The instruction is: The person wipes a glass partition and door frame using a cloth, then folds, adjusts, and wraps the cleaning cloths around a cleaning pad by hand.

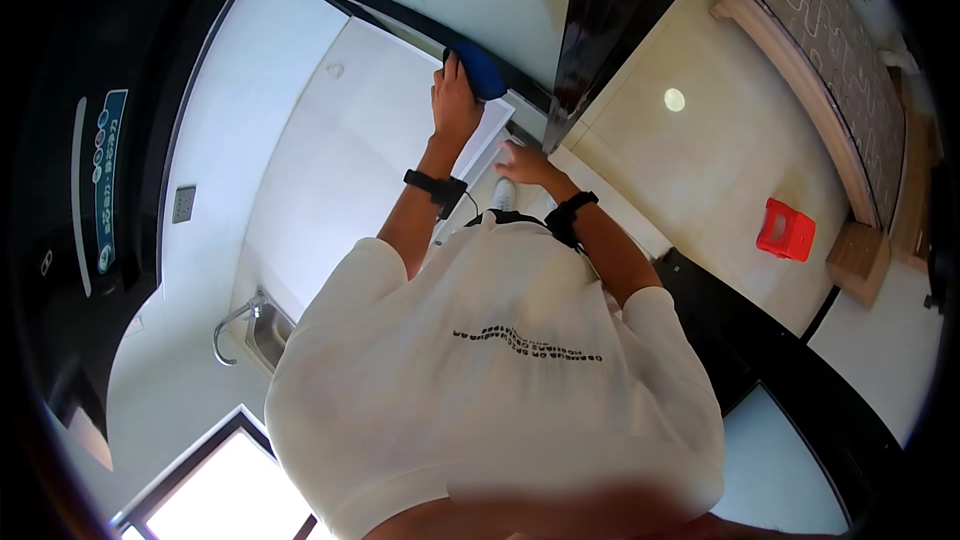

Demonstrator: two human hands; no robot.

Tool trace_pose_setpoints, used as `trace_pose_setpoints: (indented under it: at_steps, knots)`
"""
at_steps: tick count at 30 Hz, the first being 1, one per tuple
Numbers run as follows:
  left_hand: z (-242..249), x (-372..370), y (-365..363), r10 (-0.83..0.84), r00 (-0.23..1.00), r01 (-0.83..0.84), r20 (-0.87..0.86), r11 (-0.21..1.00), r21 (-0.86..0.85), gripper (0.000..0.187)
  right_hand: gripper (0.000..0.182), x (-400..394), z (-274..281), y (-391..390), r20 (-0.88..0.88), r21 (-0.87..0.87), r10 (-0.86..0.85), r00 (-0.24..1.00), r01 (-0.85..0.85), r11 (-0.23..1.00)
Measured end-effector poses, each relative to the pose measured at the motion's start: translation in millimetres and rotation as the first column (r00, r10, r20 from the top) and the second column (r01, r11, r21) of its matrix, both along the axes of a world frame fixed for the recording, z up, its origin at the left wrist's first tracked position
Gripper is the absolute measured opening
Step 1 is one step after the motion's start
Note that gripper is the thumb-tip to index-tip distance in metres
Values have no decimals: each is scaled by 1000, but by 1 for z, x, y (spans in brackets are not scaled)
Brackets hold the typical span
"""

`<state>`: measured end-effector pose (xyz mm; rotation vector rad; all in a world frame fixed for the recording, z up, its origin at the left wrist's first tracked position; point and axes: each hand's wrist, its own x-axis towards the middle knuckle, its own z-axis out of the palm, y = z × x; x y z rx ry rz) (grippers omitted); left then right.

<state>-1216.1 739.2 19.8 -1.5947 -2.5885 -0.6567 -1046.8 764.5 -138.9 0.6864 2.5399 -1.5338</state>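
Note:
My left hand [455,102] is closed on a dark blue cloth [481,72]. The cloth rests at the far edge of the white countertop [350,130], beside a dark frame. To the right and lower down, my right hand [525,162] hangs in the air near the counter's end, its fingers apart and nothing in them. Black straps with small devices are on both wrists. A white shoe [503,194] shows below my right hand.
A sink [268,330] with a curved faucet [226,335] is at the lower left, near a bright window [230,490]. A wall socket [184,204] is at left. Beyond a dark door frame [610,30], a red stool [786,230] stands near a wooden bed frame [800,80].

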Motion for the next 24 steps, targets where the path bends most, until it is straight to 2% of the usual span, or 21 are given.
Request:
trace_pose_setpoints:
  at_steps: [1, 3, 4, 6, 7, 8, 9, 10, 12, 13, 14, 15, 16, 18, 20, 22, 23, 24]
  knots:
    - [3, 4, -6, 6, 1000, -6, 3, 1000, -15, 70, 83, 3, 10, -9, 3, -15, 6, 1000, -6, 1000]
    - [10, 21, -5, -60, 997, 66, 48, 989, -134, 70, 76, 8, 31, -8, 2, -210, -210, 978, 206, 956]
    - [5, 38, -10, -126, 991, 131, 41, 982, -138, 69, 68, 3, 19, -5, -122, -230, -358, 926, 324, 918]
    - [5, 45, -15, -190, 979, 193, 79, 980, -40, 71, 61, -7, -3, 4, -256, -174, -256, 932, 216, 961]
    - [8, 44, -21, -188, 979, 192, 75, 980, -47, 71, 61, -13, -8, 3, -259, -180, -256, 931, 214, 960]
    - [11, 46, -22, -213, 972, 216, 97, 976, -23, 72, 56, -13, -13, 9, -336, -74, -264, 904, 254, 964]
    - [14, 46, -23, -240, 964, 242, 117, 970, 1, 73, 53, -14, -2, 13, -414, 29, -262, 872, 300, 953]
    - [14, 40, -23, -240, 964, 241, 116, 970, 4, 73, 53, -18, 20, 16, -414, 32, -260, 872, 300, 954]
    - [14, 14, -17, -186, 970, 195, 156, 980, -39, 71, 35, -28, 78, 18, -264, -63, -293, 919, 287, 956]
    - [8, -1, -15, -155, 976, 152, 152, 988, 29, 66, 35, -30, 86, 18, -264, -61, -290, 920, 284, 957]
    - [2, -20, -14, -138, 975, 124, 174, 988, 89, 64, 32, -32, 95, 17, -337, -9, -226, 914, 237, 972]
    - [2, -41, -13, -182, 961, 159, 206, 979, 126, 64, 32, -35, 102, 13, -405, 44, -159, 901, 193, 980]
    - [6, -54, -12, -229, 944, 194, 236, 967, 163, 64, 32, -36, 109, 11, -405, 44, -161, 900, 195, 980]
    - [8, -62, -16, -246, 938, 221, 243, 967, 126, 66, 37, -33, 125, 6, -281, 14, -109, 954, 118, 993]
    - [7, -59, -15, -260, 933, 245, 250, 965, 91, 68, 35, -26, 147, 0, -301, -10, -121, 946, 124, 992]
    - [-5, -47, -17, -256, 927, 208, 273, 959, 194, 63, 34, -18, 173, -8, -323, -37, -128, 938, 123, 992]
    - [-11, -44, -16, -256, 928, 207, 270, 958, 196, 63, 32, -13, 187, -10, -407, -34, -171, 897, 173, 984]
    - [-20, -41, -16, -368, 784, 251, 501, 925, 286, 60, 30, -7, 200, -11, -485, -36, -211, 849, 221, 975]
